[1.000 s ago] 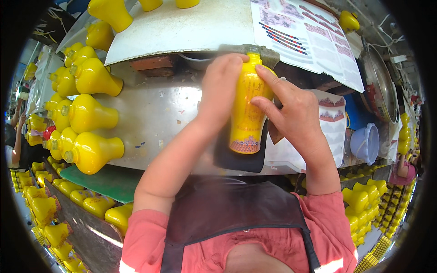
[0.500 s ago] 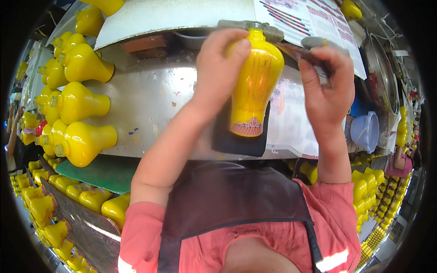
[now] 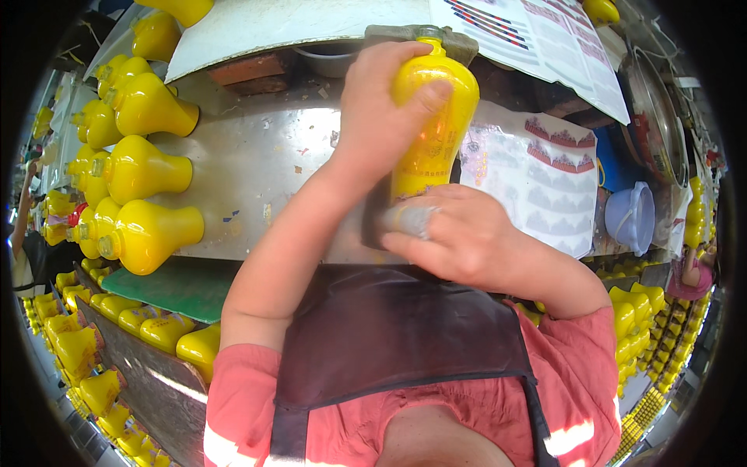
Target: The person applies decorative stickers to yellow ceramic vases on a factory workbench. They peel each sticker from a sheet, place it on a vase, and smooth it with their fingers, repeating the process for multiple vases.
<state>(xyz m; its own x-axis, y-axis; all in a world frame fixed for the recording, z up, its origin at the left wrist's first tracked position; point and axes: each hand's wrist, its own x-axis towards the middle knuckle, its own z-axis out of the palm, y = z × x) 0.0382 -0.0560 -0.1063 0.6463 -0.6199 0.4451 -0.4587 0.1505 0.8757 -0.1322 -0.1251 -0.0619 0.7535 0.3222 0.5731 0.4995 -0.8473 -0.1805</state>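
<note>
A glossy yellow bottle [image 3: 442,117] with a clear glass neck lies on the worktable, its neck on a folded grey cloth [image 3: 467,48] and its base toward me. My left hand [image 3: 383,109] is wrapped round its shoulder from the left, thumb across the front. Faint printing shows on the bottle's front. At the base, my right hand [image 3: 459,233] is closed round a pale grey, blurred pad [image 3: 408,220] against the bottle's lower end. The hand and pad hide the patterned band there, and I cannot make out the pad's exact kind.
Several yellow bottles [image 3: 156,167] lie along the table's left side. Sheets of printed decals [image 3: 556,167] lie right of the bottle, with more [image 3: 537,31] on the raised board behind. A pale bucket [image 3: 630,218] stands at right; a brick [image 3: 247,70] supports the board.
My right hand has come down and left from the far right to the bottle's base, with the grey pad in it. The dark tool it held is gone from it. The decal sheet is uncovered.
</note>
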